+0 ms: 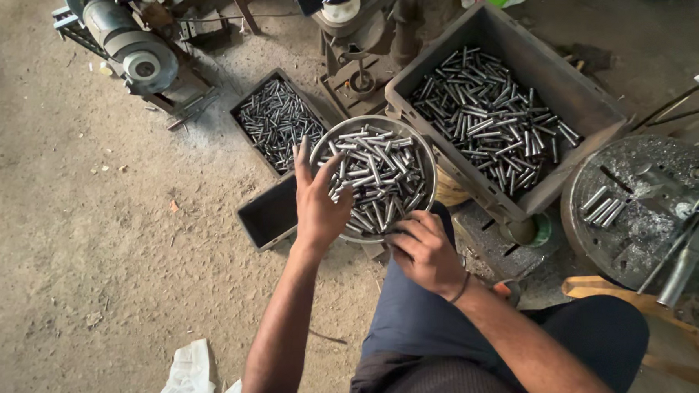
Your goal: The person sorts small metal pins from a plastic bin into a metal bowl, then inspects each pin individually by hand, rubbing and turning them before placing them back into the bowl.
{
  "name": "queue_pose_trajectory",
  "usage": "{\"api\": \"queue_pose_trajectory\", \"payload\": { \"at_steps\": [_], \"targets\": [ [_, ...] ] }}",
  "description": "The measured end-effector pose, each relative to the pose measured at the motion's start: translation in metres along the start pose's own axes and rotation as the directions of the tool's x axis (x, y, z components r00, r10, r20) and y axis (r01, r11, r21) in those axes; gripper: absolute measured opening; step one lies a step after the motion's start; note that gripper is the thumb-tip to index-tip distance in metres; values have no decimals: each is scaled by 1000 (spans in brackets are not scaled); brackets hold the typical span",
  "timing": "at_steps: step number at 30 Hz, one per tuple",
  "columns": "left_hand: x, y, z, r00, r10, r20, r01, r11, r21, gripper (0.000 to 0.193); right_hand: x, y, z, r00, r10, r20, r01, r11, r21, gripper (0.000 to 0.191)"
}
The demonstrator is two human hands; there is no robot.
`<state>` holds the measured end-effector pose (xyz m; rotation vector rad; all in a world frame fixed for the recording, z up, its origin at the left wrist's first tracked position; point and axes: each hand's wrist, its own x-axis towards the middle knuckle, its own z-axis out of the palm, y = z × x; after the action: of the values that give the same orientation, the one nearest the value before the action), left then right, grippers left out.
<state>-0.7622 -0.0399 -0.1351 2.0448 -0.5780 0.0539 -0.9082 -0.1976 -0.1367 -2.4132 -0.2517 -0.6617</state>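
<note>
Over the knee, above a dirt floor (93,255): round metal bowl (409,131) heaped with short steel pins (376,176). Left hand (318,206) spread, fingers splayed against near-left rim. Right hand (424,248) curled, gripped near edge from below. Probably heavy, rigid, slick; pins loose, prone to rolling. Best held by rim, both sides, kept level. Beside it, grey crate (589,103) and small tray (279,121) held more pins.
</note>
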Motion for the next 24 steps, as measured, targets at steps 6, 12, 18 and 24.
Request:
{"api": "queue_pose_trajectory", "payload": {
  "at_steps": [6,12,18,24],
  "targets": [
    [28,-4,18,996,-42,84,0,895,446,28,-1,-4,-9,999,31,-13,-31,999,23,21],
    [40,0,19,983,-77,165,14,934,356,32,-5,-4,-14,998,61,-29,-60,997,50,21],
    [35,7,14,993,-61,101,28,955,294,26,-10,-1,-15,996,74,-45,-70,994,78,21],
    [14,10,-6,969,-246,-6,244,964,-102,25,-8,2,-19,982,168,-89,-149,971,189,21]
  ]
}}
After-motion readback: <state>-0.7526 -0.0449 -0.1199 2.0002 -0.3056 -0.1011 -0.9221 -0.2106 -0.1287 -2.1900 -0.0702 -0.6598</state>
